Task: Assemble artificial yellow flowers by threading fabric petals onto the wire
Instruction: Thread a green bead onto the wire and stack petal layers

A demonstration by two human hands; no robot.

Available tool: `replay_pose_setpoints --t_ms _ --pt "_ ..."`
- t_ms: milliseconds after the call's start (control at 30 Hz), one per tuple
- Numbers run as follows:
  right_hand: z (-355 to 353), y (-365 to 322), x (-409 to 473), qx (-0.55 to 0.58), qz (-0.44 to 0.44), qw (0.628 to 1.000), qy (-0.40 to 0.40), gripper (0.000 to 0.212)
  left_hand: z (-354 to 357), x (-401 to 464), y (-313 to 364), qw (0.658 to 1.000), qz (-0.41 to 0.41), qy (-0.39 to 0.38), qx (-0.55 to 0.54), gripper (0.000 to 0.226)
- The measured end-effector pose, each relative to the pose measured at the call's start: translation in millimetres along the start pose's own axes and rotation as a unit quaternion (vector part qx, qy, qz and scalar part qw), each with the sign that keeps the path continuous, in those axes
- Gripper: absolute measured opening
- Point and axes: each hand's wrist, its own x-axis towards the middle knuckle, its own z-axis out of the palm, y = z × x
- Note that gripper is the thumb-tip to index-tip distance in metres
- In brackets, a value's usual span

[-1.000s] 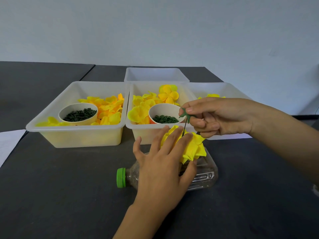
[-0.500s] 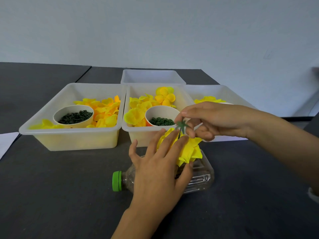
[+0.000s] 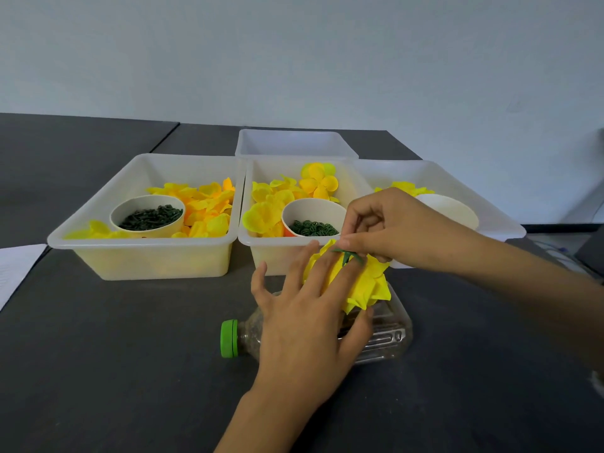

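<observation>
Left hand (image 3: 304, 325) lay flat, fingers straight and spread, palm down over a clear plastic bottle (image 3: 379, 331) lying on its side with a green cap (image 3: 228, 338) pointing to the left of the hand. Its fingertips pressed on a bunch of yellow fabric petals (image 3: 366, 286) sitting on top of the bottle, just beyond the knuckles; thumb touched the bottle wall below the petals. Petals looked bright yellow, crumpled, layered, edges pointing down toward the thumb. Right hand (image 3: 392, 227) came in from the right, just above the left fingertips, fingers curled, thumb and forefinger pinching a small dark green star-shaped calyx (image 3: 348, 255) that sat on top of the petals. Wire itself not discernible under the hands.

Beyond the pinch: middle white tray (image 3: 248, 237) with loose yellow petals and a paper cup (image 3: 313, 210) of small green rings. Left of that, another white tray (image 3: 143, 243) with yellow-orange petals and a cup (image 3: 147, 207) of dark green bits. Behind the right hand, a third tray (image 3: 503, 223) with a few yellow petals and a white cup (image 3: 454, 210). Farthest, a small white tray (image 3: 295, 142). All on a dark table (image 3: 98, 371); white paper (image 3: 16, 266) at far left edge.
</observation>
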Motion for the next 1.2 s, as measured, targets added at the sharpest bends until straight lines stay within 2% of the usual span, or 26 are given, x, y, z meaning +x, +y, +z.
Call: replay_pose_setpoints --t_ms 200,400,500,567,700,800,967,1200 --pt "6 6 1 -0.018 0.009 1.000 0.014 0.015 -4 -3 -3 0.999 0.028 -0.020 -0.027 0.049" --pt "15 10 -4 0.000 -0.007 0.998 0.057 0.023 -7 -6 -11 0.985 0.028 -0.003 -0.168 0.040" --pt "20 13 -8 0.009 -0.009 0.997 0.080 0.018 -5 -7 -11 0.980 0.023 0.020 -0.198 0.037" --pt "22 15 -10 0.004 -0.018 0.995 0.097 0.015 -6 -5 -9 0.965 0.012 0.055 -0.256 0.035" --pt "28 17 -13 -0.010 -0.018 0.995 0.102 0.015 -10 -1 -17 0.885 -0.025 0.177 -0.430 0.035" --pt "35 19 -15 0.010 -0.008 0.995 0.096 0.014 -10 3 -25 0.846 -0.073 0.233 -0.475 0.036" --pt "35 20 -16 0.016 -0.009 0.995 0.095 0.014 -5 6 -34 0.832 -0.123 0.265 -0.473 0.033" --pt "38 25 -20 0.021 -0.003 0.992 0.126 0.018 -4 6 -41 0.820 -0.172 0.244 -0.488 0.032"
